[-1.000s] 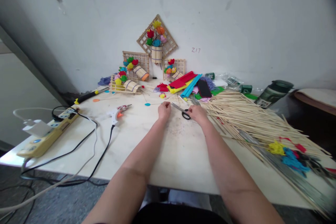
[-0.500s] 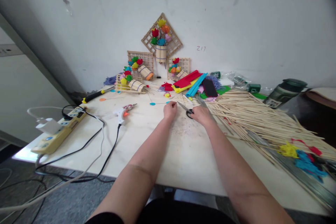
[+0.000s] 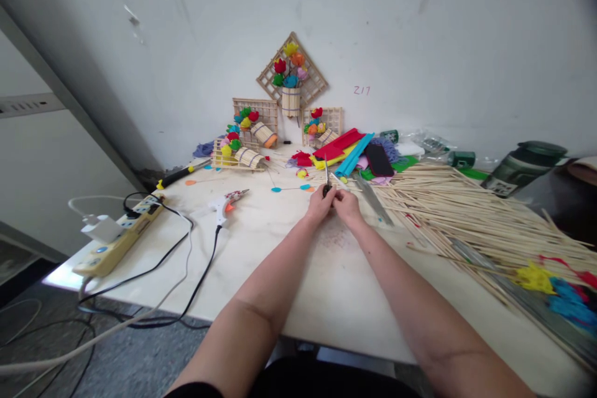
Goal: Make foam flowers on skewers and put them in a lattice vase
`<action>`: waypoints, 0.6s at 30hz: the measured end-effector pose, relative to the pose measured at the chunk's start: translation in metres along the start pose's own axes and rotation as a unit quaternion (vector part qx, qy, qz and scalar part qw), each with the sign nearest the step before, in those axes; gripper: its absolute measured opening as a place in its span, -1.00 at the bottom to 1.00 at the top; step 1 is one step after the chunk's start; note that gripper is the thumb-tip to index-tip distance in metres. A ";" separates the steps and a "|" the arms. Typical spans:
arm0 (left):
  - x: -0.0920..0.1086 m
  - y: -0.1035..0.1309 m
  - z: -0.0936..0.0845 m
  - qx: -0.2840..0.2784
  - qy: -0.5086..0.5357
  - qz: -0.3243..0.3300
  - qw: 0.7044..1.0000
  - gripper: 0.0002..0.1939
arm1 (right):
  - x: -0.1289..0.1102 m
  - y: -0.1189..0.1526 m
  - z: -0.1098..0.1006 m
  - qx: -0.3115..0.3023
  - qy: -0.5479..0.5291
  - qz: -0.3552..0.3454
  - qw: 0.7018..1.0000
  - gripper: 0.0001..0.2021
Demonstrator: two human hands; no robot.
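My left hand (image 3: 319,204) and my right hand (image 3: 347,206) meet over the middle of the table, fingers closed. A pair of scissors (image 3: 327,178) stands up from between them, blades toward the wall, its dark handle at the fingers of my left hand. The fingertips of my right hand are pinched beside that handle; whatever they hold is too small to make out. Just beyond lie a blue piece (image 3: 305,187) and another blue piece (image 3: 276,189) with a thin stem between. A small yellow-and-red piece (image 3: 302,173) lies farther back.
To the left are a glue gun (image 3: 224,206) and a power strip (image 3: 119,239) with loose cables. Bamboo sticks (image 3: 448,205) spread over the right side near a dark bottle (image 3: 522,168). Coloured paper (image 3: 354,161), a phone (image 3: 379,160) and a flower lattice (image 3: 268,78) are at the back.
My right hand has moved left, bringing the scissors to my left hand. The blades now point toward the wall rather than left. The camera view has shifted slightly.
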State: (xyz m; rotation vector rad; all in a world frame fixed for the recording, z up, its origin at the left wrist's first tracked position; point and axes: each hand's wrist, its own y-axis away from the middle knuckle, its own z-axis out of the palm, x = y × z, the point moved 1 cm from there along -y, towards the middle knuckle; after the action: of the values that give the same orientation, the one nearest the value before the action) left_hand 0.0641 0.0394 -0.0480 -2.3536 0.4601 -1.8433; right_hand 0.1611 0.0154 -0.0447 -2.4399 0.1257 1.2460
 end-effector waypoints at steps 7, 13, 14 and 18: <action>0.010 -0.008 -0.007 0.072 0.040 -0.004 0.997 -0.62 | -0.007 0.010 0.012 0.076 -0.074 -0.093 0.990 -0.68; -0.007 -0.023 -0.039 0.151 -0.067 -0.060 0.985 -0.46 | -0.002 0.017 0.012 0.000 0.127 -0.066 0.990 -0.78; -0.010 -0.025 -0.042 0.152 -0.075 -0.079 0.982 -0.44 | -0.002 0.017 0.011 -0.008 0.153 -0.057 0.986 -0.78; -0.015 -0.033 -0.051 0.159 -0.102 -0.137 0.972 -0.43 | -0.003 0.017 0.008 -0.021 0.212 -0.061 0.975 -0.74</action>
State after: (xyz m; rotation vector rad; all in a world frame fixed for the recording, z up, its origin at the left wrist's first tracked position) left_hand 0.0175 0.0805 -0.0403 -2.4323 -0.1801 -1.5981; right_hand 0.1486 0.0021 -0.0516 -2.6716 0.0654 0.6689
